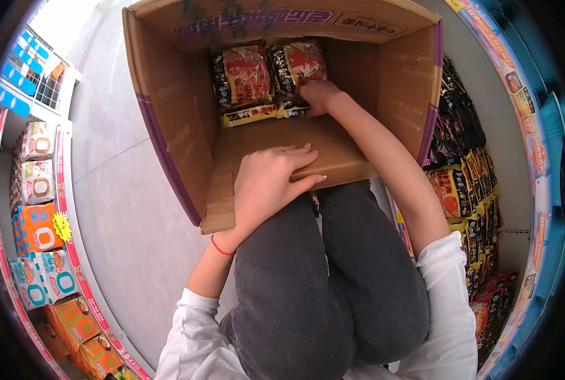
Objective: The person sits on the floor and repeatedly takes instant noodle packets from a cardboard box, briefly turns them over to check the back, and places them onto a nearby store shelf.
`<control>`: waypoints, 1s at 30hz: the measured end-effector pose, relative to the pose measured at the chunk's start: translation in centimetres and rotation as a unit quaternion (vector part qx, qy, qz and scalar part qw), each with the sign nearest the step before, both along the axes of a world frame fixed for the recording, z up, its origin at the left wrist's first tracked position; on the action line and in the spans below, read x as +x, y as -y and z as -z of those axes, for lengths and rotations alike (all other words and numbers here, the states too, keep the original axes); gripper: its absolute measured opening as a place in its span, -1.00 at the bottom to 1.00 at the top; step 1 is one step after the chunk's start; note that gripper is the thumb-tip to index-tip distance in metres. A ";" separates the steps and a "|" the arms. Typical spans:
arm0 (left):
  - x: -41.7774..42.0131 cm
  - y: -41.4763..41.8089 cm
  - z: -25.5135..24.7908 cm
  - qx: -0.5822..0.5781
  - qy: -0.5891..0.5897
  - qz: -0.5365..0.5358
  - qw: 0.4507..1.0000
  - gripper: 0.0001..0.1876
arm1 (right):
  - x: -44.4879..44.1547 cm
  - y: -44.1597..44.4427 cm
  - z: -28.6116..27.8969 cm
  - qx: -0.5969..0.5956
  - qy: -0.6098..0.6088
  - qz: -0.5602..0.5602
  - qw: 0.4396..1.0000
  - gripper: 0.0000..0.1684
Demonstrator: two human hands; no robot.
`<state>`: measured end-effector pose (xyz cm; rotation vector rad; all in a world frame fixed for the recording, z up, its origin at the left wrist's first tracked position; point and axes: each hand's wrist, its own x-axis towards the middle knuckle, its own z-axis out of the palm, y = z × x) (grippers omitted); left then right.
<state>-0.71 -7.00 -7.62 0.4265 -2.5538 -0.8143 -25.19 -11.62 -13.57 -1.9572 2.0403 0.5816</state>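
A large cardboard box point(377, 52) with purple trim stands with its opening towards me. Two stacks of noodle packets lie inside, with a red, black and yellow left packet point(244, 76) and a similar right packet point(301, 59) on top. My right hand point(319, 96) reaches into the box, its fingers curled at the near edge of the right packet; the fingertips are partly hidden. My left hand point(275, 175), with a red cord at the wrist, lies over the near cardboard edge, fingers on the inner side and thumb along the rim.
Noodle packets point(472, 190) and black packets point(458, 114) fill a low shelf on the right. On the left, another shelf holds an orange packet point(38, 228) and white packets point(38, 180) behind a red-and-white price strip point(73, 256). Grey floor point(116, 190) runs between.
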 end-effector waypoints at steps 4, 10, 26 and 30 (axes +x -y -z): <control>0.0 0.2 -0.1 0.005 0.007 0.004 1.000 -0.62 | -0.4 0.0 0.9 -0.051 0.022 0.043 0.998 -0.50; 0.1 0.6 -0.2 -0.011 -0.002 0.033 0.999 -0.63 | -3.9 2.4 -1.6 -0.221 0.067 0.243 0.942 -0.57; -0.1 0.6 0.0 -0.010 0.005 0.042 0.999 -0.62 | -3.8 2.6 0.6 -0.178 0.174 0.335 0.908 -0.16; 0.6 0.8 -0.1 -0.010 0.019 0.029 0.999 -0.63 | -2.3 3.7 3.1 -0.135 0.039 0.255 0.957 -0.04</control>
